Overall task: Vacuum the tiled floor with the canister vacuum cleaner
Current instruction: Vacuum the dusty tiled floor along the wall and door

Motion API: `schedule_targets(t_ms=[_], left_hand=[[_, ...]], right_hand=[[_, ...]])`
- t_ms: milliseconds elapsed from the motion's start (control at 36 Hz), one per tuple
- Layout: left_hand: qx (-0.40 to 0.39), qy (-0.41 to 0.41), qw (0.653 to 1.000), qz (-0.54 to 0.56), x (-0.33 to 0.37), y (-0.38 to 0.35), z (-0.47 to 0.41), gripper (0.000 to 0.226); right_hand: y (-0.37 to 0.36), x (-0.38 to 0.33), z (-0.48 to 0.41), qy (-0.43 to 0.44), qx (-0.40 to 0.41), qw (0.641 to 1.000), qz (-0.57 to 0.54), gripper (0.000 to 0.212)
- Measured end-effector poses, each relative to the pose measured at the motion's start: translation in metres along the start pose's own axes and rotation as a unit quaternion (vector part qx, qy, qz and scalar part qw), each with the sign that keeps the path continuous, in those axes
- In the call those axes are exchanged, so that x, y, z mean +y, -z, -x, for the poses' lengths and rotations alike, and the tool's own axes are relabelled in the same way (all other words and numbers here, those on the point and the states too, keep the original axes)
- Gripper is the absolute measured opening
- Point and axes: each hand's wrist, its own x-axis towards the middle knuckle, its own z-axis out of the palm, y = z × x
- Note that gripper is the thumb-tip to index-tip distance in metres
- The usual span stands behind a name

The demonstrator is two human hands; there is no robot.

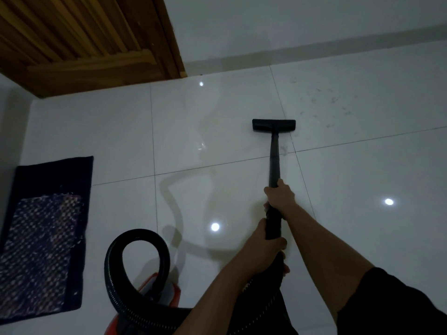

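Observation:
The black vacuum wand [274, 160] reaches forward over the glossy white tiled floor [198, 131]. Its flat black floor head [273, 125] rests on a tile near a grout crossing. My right hand [280, 195] grips the wand higher up. My left hand [268, 247] holds the wand's lower end, where the ribbed black hose [135, 240] joins. The hose curls in a loop down to the red and grey canister [159, 290] at the bottom left, which is partly hidden by my left arm. Grey dust marks [333, 102] lie on the tile right of the head.
A dark blue patterned mat [46, 235] lies on the floor at the left. A slatted wooden door [79, 37] stands at the top left, with a white wall [302, 25] and skirting behind. Ceiling lights reflect in the tiles.

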Motion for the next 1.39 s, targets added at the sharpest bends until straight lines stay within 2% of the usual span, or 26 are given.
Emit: schedule_targets(t_ms=[139, 250, 361, 722, 917, 1028, 1389], left_hand=[[-0.005, -0.009, 1.0, -0.018, -0.001, -0.003, -0.002, 0.032], [-0.001, -0.004, 1.0, -0.021, -0.005, -0.008, -0.008, 0.042], [0.005, -0.002, 1.0, -0.028, -0.008, -0.014, -0.009, 0.038], [0.002, 0.0, 1.0, -0.027, -0.032, -0.034, 0.006, 0.045], [-0.013, -0.004, 0.998, -0.058, -0.044, -0.024, 0.026, 0.045], [-0.014, -0.003, 0.997, -0.074, -0.056, -0.014, 0.041, 0.046], [0.001, 0.003, 0.997, -0.078, -0.1, 0.017, 0.075, 0.04]], right_hand=[[0.001, 0.005, -0.004, 0.011, 0.015, 1.0, 0.022, 0.051], [0.006, 0.011, -0.007, 0.015, 0.019, 1.0, 0.015, 0.055], [0.012, 0.016, -0.001, 0.008, 0.019, 1.0, 0.005, 0.053], [0.021, 0.038, 0.027, -0.006, 0.012, 1.0, -0.011, 0.047], [0.01, 0.048, 0.048, -0.007, 0.023, 1.0, -0.012, 0.041], [-0.005, 0.054, 0.063, -0.012, 0.025, 0.999, -0.03, 0.047], [-0.058, 0.068, 0.097, -0.014, 0.008, 0.999, -0.03, 0.045]])
